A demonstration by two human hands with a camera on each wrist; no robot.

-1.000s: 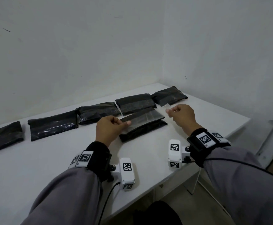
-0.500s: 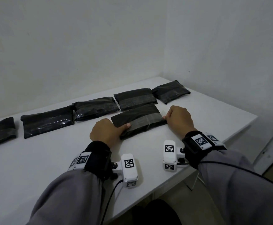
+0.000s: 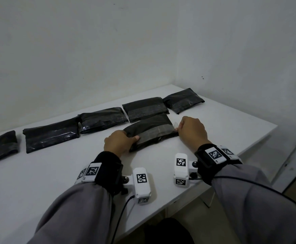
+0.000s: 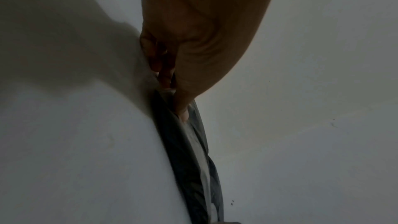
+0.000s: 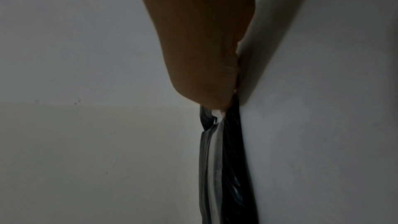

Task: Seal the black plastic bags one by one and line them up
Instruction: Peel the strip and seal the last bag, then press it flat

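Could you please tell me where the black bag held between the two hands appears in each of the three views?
Head view: held bag lies centre, on the white table, nearer than the bag row.
Left wrist view: dark band running from centre to bottom edge.
Right wrist view: dark band, lower centre-right.
Shared landmark: the pale strip on the bag, pinched by the left hand and right hand.

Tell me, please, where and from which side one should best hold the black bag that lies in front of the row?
Probably by its two short ends, one from each side. The bag lies flat and long across the table, and the left hand and right hand already pinch those ends, which keeps the flap taut.
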